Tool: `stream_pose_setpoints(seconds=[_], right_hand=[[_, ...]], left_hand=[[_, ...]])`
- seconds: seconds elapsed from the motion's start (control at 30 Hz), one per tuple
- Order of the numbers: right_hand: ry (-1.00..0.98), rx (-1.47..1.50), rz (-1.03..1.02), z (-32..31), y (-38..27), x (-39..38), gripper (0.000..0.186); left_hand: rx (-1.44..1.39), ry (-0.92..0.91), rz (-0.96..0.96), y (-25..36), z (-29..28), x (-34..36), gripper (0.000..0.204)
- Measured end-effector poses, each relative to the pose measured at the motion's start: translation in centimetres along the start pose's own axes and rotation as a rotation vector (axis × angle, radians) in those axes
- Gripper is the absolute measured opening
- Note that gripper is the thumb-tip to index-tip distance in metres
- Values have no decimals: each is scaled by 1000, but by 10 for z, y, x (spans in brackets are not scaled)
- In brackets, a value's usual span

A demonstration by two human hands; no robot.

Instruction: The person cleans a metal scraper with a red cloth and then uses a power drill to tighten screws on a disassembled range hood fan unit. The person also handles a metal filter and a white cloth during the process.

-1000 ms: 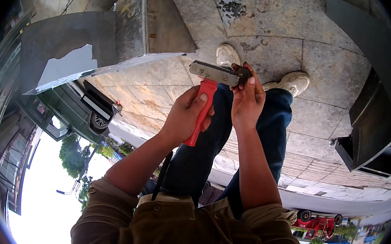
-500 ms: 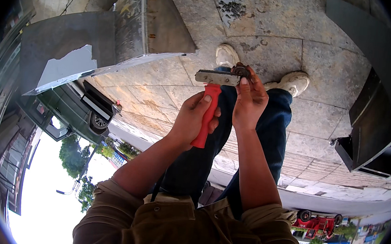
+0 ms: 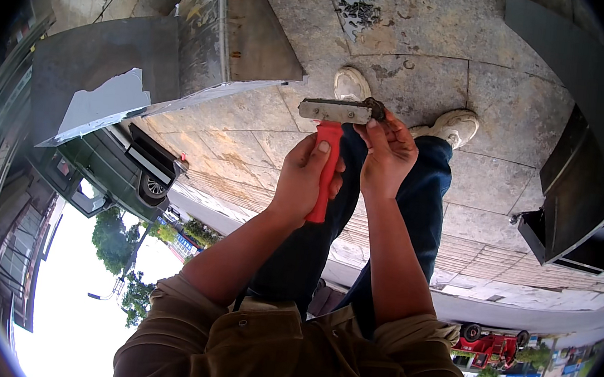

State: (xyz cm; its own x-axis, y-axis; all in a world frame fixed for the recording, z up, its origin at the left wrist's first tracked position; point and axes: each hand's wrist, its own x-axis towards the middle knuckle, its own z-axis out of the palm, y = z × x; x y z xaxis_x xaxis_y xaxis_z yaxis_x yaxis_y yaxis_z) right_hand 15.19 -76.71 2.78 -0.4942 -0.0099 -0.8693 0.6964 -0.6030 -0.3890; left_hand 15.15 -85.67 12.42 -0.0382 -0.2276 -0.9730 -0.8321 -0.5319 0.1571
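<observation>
My left hand (image 3: 301, 178) is wrapped round the red handle of a scraper (image 3: 327, 165), thumb along its side. Across the top of the handle sits its flat grey metal head, with small screws on its face and a dark upper edge. My right hand (image 3: 389, 159) is closed at the right end of that head. Its thumb and fingers pinch a dark, rough lump (image 3: 375, 109) against the metal; what the lump is made of I cannot make out. Both hands are held in front of my legs, above the paving.
A large grey sheet-metal box (image 3: 251, 33) stands at the left, and a dark metal frame (image 3: 581, 198) at the right. My shoes (image 3: 457, 127) rest on stone paving, with dark bits in a wet patch (image 3: 359, 12) beyond. A green vehicle (image 3: 113, 175) and a red one (image 3: 493, 349) are farther off.
The scraper has shifted slightly up and left, its handle now more upright. My left hand has moved with it. My right fingers have shifted slightly at the head's end, still pinching the lump.
</observation>
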Motion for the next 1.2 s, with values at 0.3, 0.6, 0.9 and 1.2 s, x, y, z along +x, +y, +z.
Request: stream_pose_setpoints(seconds=[0.3, 0.6, 0.9, 1.2], right_hand=[[62, -49, 93, -1, 3, -1, 18], [82, -29, 82, 2, -2, 2, 18], [78, -121, 91, 2, 0, 1, 12], [125, -141, 185, -2, -1, 2, 16]], left_hand=[[-255, -13, -63, 9, -11, 7, 27], [168, -14, 8, 5, -15, 2, 29], [137, 19, 36, 0, -8, 7, 28], [188, 109, 404, 13, -32, 47, 30]])
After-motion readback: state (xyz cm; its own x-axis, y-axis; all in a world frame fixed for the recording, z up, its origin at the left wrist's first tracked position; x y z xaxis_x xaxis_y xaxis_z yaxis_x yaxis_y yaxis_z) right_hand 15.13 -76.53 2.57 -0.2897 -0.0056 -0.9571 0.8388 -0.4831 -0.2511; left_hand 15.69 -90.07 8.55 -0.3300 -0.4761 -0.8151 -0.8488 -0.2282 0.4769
